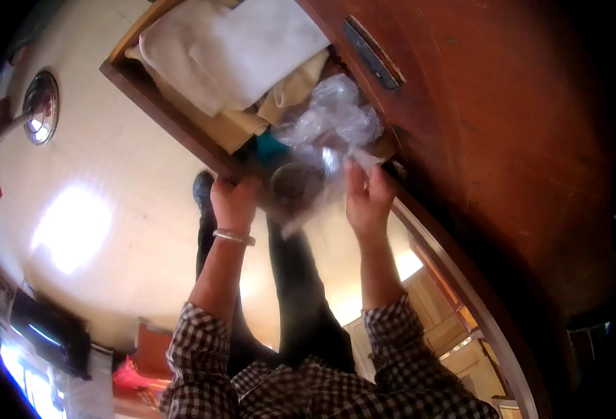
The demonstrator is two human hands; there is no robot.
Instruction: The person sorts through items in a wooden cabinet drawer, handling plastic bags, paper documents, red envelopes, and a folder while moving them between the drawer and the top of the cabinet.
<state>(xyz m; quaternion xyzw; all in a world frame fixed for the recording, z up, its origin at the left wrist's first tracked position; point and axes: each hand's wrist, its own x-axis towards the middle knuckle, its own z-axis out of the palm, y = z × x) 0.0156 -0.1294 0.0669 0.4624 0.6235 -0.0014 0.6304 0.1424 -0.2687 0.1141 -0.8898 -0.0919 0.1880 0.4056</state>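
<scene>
Left hand (235, 201): I see it gripping the drawer (175, 115) front edge.
Right hand (367, 199): pinching the clear plastic bag (332, 119), at 12 o'clock.

Open wooden drawer (156, 105) with folded cloths (231, 49)

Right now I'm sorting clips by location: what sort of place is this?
Probably a home room: a wooden drawer of folded cloths, pale floor, and both hands on a clear plastic bag.

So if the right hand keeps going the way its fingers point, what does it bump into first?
Most likely the crumpled clear plastic bag in the open drawer; the right hand already has its fingers at the bag's lower edge, though depth is hard to judge.
</scene>
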